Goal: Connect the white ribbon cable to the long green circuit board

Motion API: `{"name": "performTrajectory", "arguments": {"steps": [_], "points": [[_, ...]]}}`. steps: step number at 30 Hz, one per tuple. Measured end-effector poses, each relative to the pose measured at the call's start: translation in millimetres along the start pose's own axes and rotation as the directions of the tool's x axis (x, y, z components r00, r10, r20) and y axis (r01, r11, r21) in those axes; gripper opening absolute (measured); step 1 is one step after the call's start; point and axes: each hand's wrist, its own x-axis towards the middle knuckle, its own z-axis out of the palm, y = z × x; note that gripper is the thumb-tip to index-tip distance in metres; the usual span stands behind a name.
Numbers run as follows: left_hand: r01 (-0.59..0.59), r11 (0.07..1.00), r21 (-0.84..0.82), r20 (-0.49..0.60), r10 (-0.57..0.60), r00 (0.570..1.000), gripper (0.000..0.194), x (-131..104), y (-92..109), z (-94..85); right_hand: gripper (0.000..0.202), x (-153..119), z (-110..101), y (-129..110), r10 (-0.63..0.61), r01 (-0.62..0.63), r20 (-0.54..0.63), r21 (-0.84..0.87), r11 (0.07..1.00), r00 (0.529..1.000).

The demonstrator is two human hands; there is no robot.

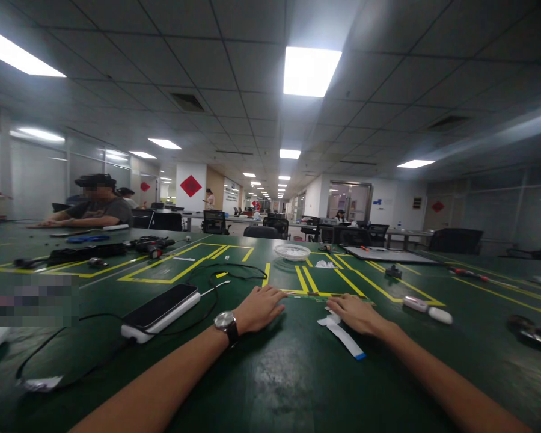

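My left hand (260,308), with a watch (226,322) on its wrist, rests palm down on the green table (279,385), fingers apart and nothing in it. My right hand (354,313) lies low over the table with its fingers spread, beside a white ribbon-like strip (345,339) with a blue end. Part of the strip's upper end lies close to the fingertips; whether they touch cannot be made out. Left of my left hand is a white device with a black top (162,310), with a black cable (214,300) looping round it.
Yellow tape lines mark the table. Farther back stand a white basket (292,252) and a flat board (388,255). A pink case (415,304) and a white case (440,315) lie right. A drill (151,245) lies left, near a seated person (101,204).
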Motion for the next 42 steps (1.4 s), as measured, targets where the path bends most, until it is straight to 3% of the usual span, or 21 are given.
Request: {"name": "performTrajectory", "arguments": {"steps": [6, 13, 19, 27, 33, 36, 39, 42], "points": [[0.007, 1.000, 0.003, -0.038, -0.007, 0.999, 0.033, 1, -4, -0.9, 0.063, 0, 1, -14, -0.019, 0.019, -0.014, -0.024, 1.000, 1.000], [-0.007, 1.000, -0.018, -0.021, 0.007, 1.000, 0.032, 1, 2, -5.9, 0.067, 3, 7, -19, -0.279, 0.279, -0.018, 0.052, 0.959, 0.960], [-0.031, 0.999, -0.023, 0.001, 0.031, 1.000, 0.030, 2, 4, -6.2, 0.067, -3, 5, -32, -0.381, 0.379, -0.009, 0.127, 0.916, 0.924], [-0.075, 0.996, -0.052, 0.050, 0.078, 0.996, 0.030, 2, 6, -7.0, 0.041, -10, 0, -56, -0.523, 0.523, -0.042, 0.155, 0.838, 0.851], [-0.168, 0.977, -0.129, 0.082, 0.180, 0.980, 0.031, 1, 6, -4.0, 0.022, -19, -5, -68, -0.593, 0.596, -0.085, 0.222, 0.772, 0.800], [-0.190, 0.968, -0.166, 0.108, 0.209, 0.972, 0.035, -1, 7, -2.1, 0.021, -19, -7, -68, -0.509, 0.525, -0.129, 0.167, 0.835, 0.851], [-0.196, 0.961, -0.196, 0.147, 0.226, 0.963, 0.038, -2, 8, -0.5, 0.024, -14, -7, -58, -0.277, 0.282, -0.199, -0.002, 0.959, 0.940], [-0.184, 0.963, -0.196, 0.172, 0.219, 0.960, 0.039, -2, 9, 1.0, 0.037, -10, -5, -45, -0.076, 0.049, -0.181, -0.148, 0.988, 0.981]]}}
